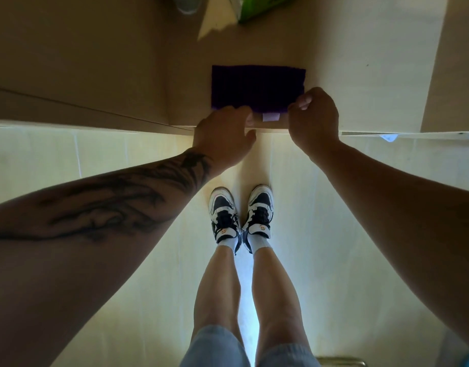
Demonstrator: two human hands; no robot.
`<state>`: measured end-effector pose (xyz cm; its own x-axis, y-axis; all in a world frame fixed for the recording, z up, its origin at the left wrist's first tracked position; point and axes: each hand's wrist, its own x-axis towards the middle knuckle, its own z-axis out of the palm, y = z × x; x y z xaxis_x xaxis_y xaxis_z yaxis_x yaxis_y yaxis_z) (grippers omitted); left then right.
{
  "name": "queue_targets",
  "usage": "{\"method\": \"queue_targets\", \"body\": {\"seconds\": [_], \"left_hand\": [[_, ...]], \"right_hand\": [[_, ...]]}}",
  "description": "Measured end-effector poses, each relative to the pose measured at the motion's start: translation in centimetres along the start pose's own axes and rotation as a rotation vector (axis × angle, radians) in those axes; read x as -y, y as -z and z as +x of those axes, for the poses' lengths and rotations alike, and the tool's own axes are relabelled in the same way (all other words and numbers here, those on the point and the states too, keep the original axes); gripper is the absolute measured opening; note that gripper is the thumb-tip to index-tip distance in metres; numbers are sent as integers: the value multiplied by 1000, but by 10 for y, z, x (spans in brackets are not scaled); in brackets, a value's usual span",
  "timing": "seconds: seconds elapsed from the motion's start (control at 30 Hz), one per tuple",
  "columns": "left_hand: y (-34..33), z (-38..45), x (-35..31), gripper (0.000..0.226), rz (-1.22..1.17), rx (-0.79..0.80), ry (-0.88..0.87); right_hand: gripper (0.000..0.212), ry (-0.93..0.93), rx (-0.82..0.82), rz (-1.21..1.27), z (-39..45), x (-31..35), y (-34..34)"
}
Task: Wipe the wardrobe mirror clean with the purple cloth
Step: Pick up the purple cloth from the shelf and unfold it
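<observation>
The purple cloth (pixel 257 87) lies flat as a folded rectangle on a beige shelf surface (pixel 122 75) just past its front edge, with a small white label (pixel 271 117) at its near edge. My left hand (pixel 224 136) rests on the shelf edge with its fingertips at the cloth's near left corner. My right hand (pixel 314 117) pinches the cloth's near right corner between thumb and fingers. No mirror is visible in this view.
A green box (pixel 265 6) and a clear glass (pixel 187 4) stand at the back of the shelf. A beige panel (pixel 450 75) rises on the right. Below the shelf edge are pale floor tiles (pixel 95 160) and my legs and sneakers (pixel 241 215).
</observation>
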<state>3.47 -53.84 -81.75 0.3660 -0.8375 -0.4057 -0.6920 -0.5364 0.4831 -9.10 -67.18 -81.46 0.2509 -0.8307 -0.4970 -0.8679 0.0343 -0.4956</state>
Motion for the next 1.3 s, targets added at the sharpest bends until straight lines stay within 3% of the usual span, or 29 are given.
{"method": "queue_targets", "body": {"seconds": [0.23,0.57,0.8,0.97,1.13,1.3], "left_hand": [[52,-19,-20,19,-37,-24,-12],[176,-80,-84,21,-34,-56,-8],[263,-142,-144,24,-117,-55,-37],[306,-171,-184,32,-126,-69,-121],[336,-196,-222,43,-145,-47,-313],[357,-227,-263,16,-72,-19,-405]], "right_hand": [[11,167,-32,-41,-41,39,39],[12,209,-20,-152,-138,117,133],[15,381,-36,-485,-225,159,227],[11,504,-130,-457,-275,176,284],[9,616,-121,-384,-314,183,327],[11,692,-151,-420,-347,174,370]]}}
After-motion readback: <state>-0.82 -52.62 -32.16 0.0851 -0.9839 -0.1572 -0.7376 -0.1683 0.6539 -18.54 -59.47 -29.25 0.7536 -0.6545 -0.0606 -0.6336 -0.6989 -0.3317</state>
